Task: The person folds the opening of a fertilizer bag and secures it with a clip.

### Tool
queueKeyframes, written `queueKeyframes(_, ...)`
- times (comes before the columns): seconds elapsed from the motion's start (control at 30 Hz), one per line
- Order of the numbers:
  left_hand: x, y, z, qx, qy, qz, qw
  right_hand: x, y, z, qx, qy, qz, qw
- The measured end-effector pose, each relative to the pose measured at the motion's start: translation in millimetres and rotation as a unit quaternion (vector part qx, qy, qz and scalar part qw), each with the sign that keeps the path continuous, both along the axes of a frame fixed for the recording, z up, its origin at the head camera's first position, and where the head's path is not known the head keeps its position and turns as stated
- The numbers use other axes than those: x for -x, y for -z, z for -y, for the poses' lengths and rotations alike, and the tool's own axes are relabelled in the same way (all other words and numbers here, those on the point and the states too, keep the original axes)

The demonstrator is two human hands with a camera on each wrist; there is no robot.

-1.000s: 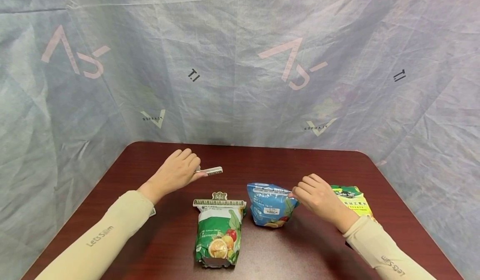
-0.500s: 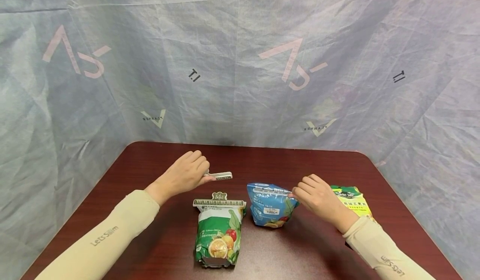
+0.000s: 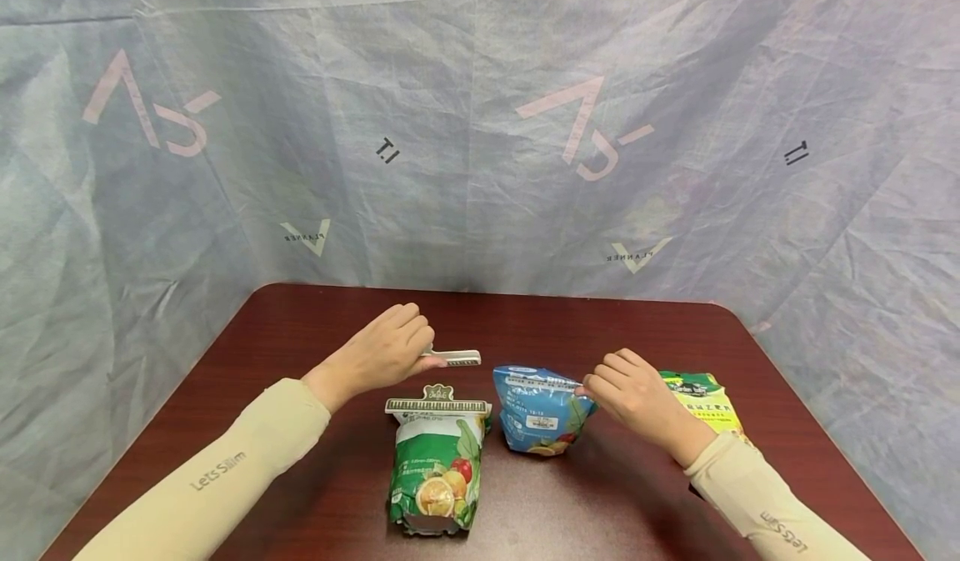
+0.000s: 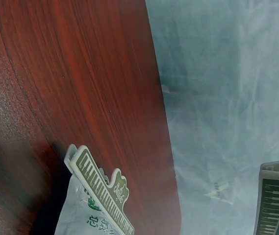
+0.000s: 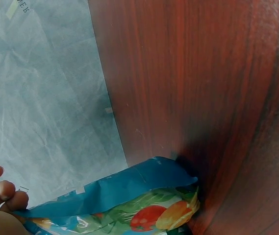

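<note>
Clip: left hand is pinching it, fingers curled, left of the blue bag.
Blue bag: is standing on the table, right hand pinching its top corner, fingers curled.
Green bag: is wearing another clip.

Creased, printed grey-blue fabric hangs behind and beside a reddish-brown table

Your head camera: forward, down over table to far curtain. Your wrist cameras: closer, tilted sideways; left shares green bag with head, right blue bag.
</note>
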State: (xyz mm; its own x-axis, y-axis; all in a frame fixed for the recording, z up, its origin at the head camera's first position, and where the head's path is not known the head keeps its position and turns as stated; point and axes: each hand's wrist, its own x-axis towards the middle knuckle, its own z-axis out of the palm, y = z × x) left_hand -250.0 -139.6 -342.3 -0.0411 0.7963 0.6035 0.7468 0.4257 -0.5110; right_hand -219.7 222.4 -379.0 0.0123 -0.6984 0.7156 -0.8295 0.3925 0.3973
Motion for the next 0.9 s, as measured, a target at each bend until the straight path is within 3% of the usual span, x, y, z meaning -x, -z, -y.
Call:
queueKeyframes(0.17,-2.0,-1.5,-4.7,0.003,0.009,0.007,0.9999,-0.6,-0.7,0.1,-0.001,-0.001,0.002,1.000)
queueKeyframes(0.47,-4.7,-5.9,-19.8,-0.023,0.079,-0.022,0.9964,-1.1,-0.7,0.4,0.002,-0.003,0.002,1.000)
queueKeyframes(0.9,-10.6,-13.5,-35.3,0.000,0.080,-0.038,0.9961,0.2,1.2,-0.6,0.003,-0.003,0.001,1.000)
